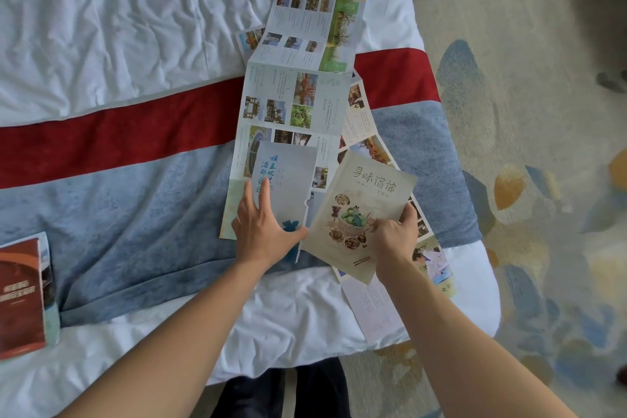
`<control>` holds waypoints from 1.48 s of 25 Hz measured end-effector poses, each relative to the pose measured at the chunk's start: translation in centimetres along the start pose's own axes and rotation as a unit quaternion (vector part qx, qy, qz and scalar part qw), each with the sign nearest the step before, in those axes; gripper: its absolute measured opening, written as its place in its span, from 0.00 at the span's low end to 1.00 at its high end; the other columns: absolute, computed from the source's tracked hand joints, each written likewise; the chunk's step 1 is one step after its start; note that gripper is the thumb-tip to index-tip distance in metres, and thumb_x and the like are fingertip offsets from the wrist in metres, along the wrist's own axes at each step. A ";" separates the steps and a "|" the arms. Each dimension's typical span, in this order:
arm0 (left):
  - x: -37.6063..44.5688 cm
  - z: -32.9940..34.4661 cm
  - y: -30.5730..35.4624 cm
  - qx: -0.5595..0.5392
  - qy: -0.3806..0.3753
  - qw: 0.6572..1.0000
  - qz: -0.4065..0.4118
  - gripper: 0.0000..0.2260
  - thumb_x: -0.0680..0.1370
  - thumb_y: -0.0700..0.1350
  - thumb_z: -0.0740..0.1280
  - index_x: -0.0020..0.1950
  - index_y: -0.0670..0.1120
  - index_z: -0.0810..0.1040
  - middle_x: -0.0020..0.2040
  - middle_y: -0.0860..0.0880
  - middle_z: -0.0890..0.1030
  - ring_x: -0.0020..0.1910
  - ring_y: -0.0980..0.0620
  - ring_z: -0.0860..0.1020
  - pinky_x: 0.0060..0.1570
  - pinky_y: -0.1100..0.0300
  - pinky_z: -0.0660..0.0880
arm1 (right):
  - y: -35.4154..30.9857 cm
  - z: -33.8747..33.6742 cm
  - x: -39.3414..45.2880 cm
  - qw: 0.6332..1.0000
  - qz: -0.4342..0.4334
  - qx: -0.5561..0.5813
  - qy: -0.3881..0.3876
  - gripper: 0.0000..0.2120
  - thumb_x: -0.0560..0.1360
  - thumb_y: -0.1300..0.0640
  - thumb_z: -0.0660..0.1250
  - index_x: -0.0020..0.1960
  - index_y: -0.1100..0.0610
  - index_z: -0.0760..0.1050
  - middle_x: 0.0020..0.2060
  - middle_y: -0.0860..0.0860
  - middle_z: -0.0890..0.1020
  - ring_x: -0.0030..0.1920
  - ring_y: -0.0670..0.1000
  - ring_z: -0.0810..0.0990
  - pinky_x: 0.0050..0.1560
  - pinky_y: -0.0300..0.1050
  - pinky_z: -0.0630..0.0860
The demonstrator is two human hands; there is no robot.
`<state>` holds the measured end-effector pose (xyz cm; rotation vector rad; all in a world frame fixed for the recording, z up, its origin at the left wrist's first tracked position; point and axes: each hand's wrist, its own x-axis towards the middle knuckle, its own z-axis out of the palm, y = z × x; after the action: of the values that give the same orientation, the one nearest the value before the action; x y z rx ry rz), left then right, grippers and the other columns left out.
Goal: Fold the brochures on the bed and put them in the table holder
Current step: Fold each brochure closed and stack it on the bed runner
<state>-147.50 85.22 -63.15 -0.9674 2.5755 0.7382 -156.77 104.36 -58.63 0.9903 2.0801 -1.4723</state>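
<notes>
The left hand (263, 227) lay flat with fingers spread, pressing on a pale blue folded brochure (288, 180) that rested on the lower end of a long unfolded brochure (295, 91). The right hand (395, 237) pinched the lower right edge of a beige food brochure (361, 210), thumb on top and fingers curled beneath, holding it tilted just beside the blue one. Under these lay another unfolded brochure (369, 309), running toward the foot of the bed (101, 27) and partly hidden. The long brochure stretched across the white sheet, the red band (118, 132) and the blue-grey runner (135, 220). A folded red brochure (20, 295) sat apart near the left edge, on top of another folded one. Patterned carpet (543, 146) covered the floor to the right. The holder was not visible.
</notes>
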 end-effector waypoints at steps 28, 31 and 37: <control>-0.9 -0.8 1.5 -0.044 -0.030 0.995 0.087 0.53 0.63 0.70 0.70 0.79 0.54 0.47 0.79 0.48 0.50 0.76 0.43 0.56 0.68 0.38 0.61 | 0.4 1.0 -1.1 0.995 0.078 0.005 -0.060 0.29 0.77 0.70 0.57 0.72 0.47 0.67 0.51 0.49 0.82 0.42 0.52 0.84 0.31 0.47 0.79; -1.5 -0.4 2.8 -0.093 -0.058 0.991 0.081 0.51 0.64 0.70 0.68 0.80 0.52 0.49 0.80 0.48 0.52 0.77 0.46 0.55 0.72 0.42 0.59 | 0.3 1.5 -1.3 0.994 0.084 -0.001 -0.076 0.25 0.78 0.69 0.57 0.68 0.46 0.68 0.47 0.51 0.84 0.34 0.52 0.85 0.29 0.47 0.80; -0.7 -0.3 3.6 -0.166 -0.062 0.984 0.007 0.32 0.75 0.55 0.67 0.77 0.49 0.62 0.73 0.48 0.70 0.71 0.46 0.68 0.68 0.47 0.68 | 0.8 2.4 -1.5 0.996 0.072 -0.016 -0.059 0.22 0.79 0.68 0.59 0.59 0.40 0.70 0.45 0.47 0.83 0.30 0.49 0.85 0.25 0.46 0.79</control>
<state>-149.44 87.71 -61.29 -0.9603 2.3997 1.2188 -155.35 101.79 -59.01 0.9941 1.9016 -1.3862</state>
